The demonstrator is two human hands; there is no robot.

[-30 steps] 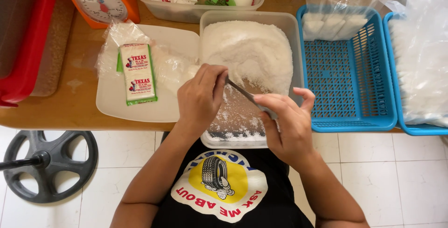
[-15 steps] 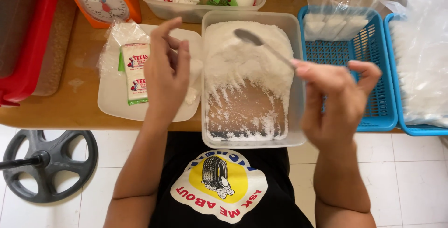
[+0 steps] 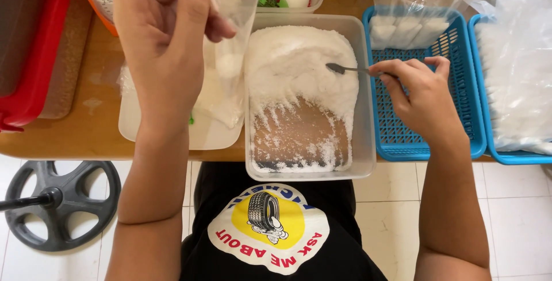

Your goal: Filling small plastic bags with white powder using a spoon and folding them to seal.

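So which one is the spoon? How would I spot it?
Find the big clear tub of white powder in the middle of the table. The spoon hovers over the powder, held by the right hand. It is the only thin, shiny metal thing there.

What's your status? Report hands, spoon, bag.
Left hand holds clear plastic bag up. Right hand holds metal spoon over white powder in clear tub. Nothing blocking.

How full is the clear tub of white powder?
Partly full. The powder fills the far part of the tub; its near part shows bare bottom with only scattered grains.
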